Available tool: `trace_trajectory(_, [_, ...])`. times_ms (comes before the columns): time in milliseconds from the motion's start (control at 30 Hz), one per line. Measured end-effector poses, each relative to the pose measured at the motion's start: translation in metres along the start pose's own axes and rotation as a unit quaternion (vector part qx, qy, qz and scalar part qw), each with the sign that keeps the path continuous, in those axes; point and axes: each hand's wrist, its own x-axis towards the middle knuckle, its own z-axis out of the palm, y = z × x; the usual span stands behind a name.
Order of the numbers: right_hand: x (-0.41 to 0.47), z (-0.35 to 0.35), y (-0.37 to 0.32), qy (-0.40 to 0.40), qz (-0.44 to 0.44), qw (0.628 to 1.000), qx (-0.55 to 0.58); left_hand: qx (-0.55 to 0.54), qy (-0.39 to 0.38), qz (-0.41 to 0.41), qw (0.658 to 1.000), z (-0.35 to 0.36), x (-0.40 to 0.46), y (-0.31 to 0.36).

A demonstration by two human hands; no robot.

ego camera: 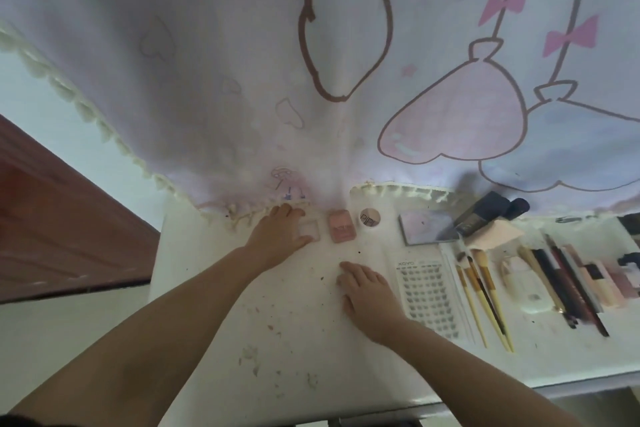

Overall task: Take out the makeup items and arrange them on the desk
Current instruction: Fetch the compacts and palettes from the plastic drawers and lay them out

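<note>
A person's two bare forearms reach up from the near edge over a stained white desk (277,340). The right hand (367,298) lies flat, palm down, fingers loosely spread, gripping nothing. At its 3 o'clock lies a lash tray (427,298), then brushes (481,291) and pencils (568,284) in a row. Farther, at 11 o'clock from the right hand, the left hand (280,236) pinches a clear compact (309,229) between thumb and fingers, flat on the desk. Just at the compact's 3 o'clock sit a pink compact (342,226), a round jar (370,217) and a palette (427,229). Beyond hangs a cartoon-printed curtain (242,80).
</note>
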Motion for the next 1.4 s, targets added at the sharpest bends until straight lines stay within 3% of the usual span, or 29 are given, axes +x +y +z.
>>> trace_trajectory(133, [0.009, -0.057, -0.016, -0.128, 0.101, 0.986, 0.038, -0.02, -0.04, 0.068, 0.997, -0.026, -0.016, 0.007])
trace_trajectory(200, [0.005, -0.077, -0.024, -0.095, 0.152, 0.983, 0.047, 0.001, -0.031, 0.124, 0.992, -0.037, -0.025, 0.015])
trace_trajectory(300, [-0.023, -0.088, -0.036, 0.023, 0.23, 0.971, 0.056, 0.06, 0.008, 0.214, 0.975, -0.047, -0.042, 0.034])
trace_trajectory(433, [-0.089, -0.079, -0.058, 0.171, 0.343, 0.924, -0.001, 0.119, 0.029, 0.3, 0.946, -0.036, -0.067, 0.073])
trace_trajectory(600, [-0.199, -0.033, -0.085, 0.203, 0.474, 0.857, 0.007, 0.114, -0.021, 0.418, 0.901, 0.001, -0.128, 0.143])
trace_trajectory(733, [-0.299, 0.023, -0.116, 0.205, 0.575, 0.791, 0.045, 0.151, -0.081, 0.515, 0.84, 0.052, -0.193, 0.2])
trace_trajectory(867, [-0.408, 0.09, -0.167, 0.212, 0.666, 0.709, 0.096, 0.184, -0.125, 0.605, 0.764, 0.111, -0.29, 0.252])
trace_trajectory(1200, [-0.664, 0.28, -0.404, 0.232, 0.846, 0.436, 0.203, 0.25, -0.232, 0.747, 0.571, 0.287, -0.633, 0.29])
trace_trajectory(1400, [-0.773, 0.363, -0.538, 0.222, 0.902, 0.276, 0.246, 0.277, -0.26, 0.825, 0.418, 0.351, -0.835, 0.291])
